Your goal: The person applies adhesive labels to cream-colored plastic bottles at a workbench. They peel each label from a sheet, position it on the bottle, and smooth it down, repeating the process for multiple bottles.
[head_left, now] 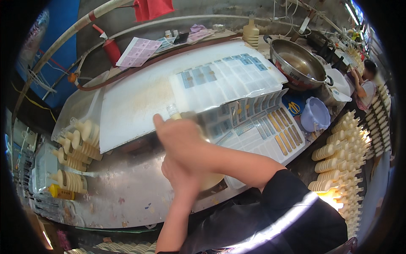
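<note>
A cream plastic bottle [212, 182] lies under my two hands at the front edge of the work surface, mostly hidden by them. Its pale neck and clear tip [172, 111] point away from me. My right hand [182, 135], blurred by motion, lies over the bottle, thumb out on the left and fingers curled over the far side. Just below it, my left hand [182, 172] is closed around the bottle, its fingers partly covered by my right wrist. Beyond the hands, blue and clear label sheets [228, 78] lie on a white board [131, 106].
Ribbed cream bottles [74, 148] stand at left beside a yellow container [61, 192]. A sheet with gold and blue strips [270, 131] lies to the right. Behind it are a metal pot [296, 61] and lilac bucket [315, 114]. Many bottles [338, 156] fill the right side; a person [366, 86] sits beyond.
</note>
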